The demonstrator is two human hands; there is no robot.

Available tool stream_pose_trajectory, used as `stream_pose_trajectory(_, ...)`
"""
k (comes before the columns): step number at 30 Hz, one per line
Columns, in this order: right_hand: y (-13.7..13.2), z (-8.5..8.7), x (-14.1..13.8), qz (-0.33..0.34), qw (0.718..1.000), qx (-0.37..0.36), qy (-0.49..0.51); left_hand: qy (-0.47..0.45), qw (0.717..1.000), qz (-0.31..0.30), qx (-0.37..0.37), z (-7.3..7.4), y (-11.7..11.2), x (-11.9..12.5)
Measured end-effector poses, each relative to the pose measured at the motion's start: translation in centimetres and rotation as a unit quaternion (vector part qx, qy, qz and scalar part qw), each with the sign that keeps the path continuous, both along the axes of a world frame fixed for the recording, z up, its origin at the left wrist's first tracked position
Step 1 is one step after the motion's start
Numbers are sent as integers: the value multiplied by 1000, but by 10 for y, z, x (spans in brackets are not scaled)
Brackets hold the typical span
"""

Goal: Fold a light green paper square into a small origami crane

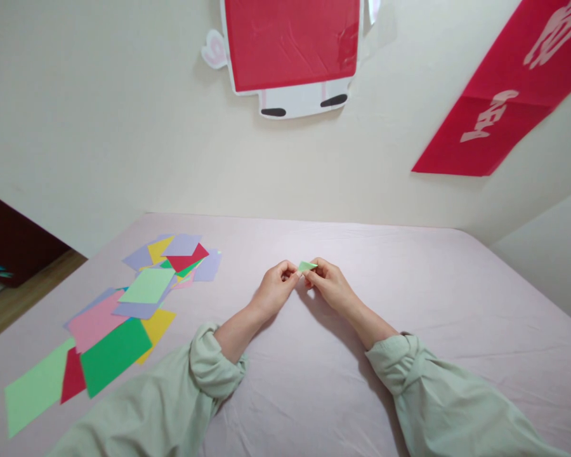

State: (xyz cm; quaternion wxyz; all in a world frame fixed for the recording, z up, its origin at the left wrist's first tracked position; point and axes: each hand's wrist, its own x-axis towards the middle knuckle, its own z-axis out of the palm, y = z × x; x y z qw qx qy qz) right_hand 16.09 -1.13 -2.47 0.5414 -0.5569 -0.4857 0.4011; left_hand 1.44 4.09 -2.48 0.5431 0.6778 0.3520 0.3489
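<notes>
Fingers of the left hand (276, 287) and right hand (333, 285) clamp a small, pointed, light-green paper piece (307, 266); uneven pulling from either side could crease or tear it.

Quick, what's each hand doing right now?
Left hand: closed, pinching the small light-green paper.
Right hand: closed, pinching the same paper's right side.

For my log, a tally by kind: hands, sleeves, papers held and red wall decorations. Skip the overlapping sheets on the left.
Hands: 2 (left hand, right hand)
Sleeves: 2 (left sleeve, right sleeve)
Papers held: 1 (light green paper)
Red wall decorations: 2 (red-panelled cutout, slanted banner)
Total: 7
</notes>
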Motion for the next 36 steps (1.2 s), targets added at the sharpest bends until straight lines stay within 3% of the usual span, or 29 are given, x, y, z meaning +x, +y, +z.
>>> stream_pose_trajectory(10, 4, 4, 27, -104, 991, -13, 78, 7, 996, 24, -80, -2, 3, -2)
stream_pose_trajectory(15, 1, 3, 16, -44, 999, 8, 25, 11, 998, 18, -66, -1, 2, -2)
stream_pose_trajectory(23, -5, 5, 2, 1, 997, 42, -67, 33, 996, 18, 82, 2, 2, -2)
stream_pose_trajectory(30, -9, 7, -6, 0, 989, 38, -143, 58, 994, 20, 95, 0, 2, -3)
stream_pose_trajectory(36, -9, 8, -8, 5, 988, 42, -147, 57, 994, 26, 88, 0, 0, -1)
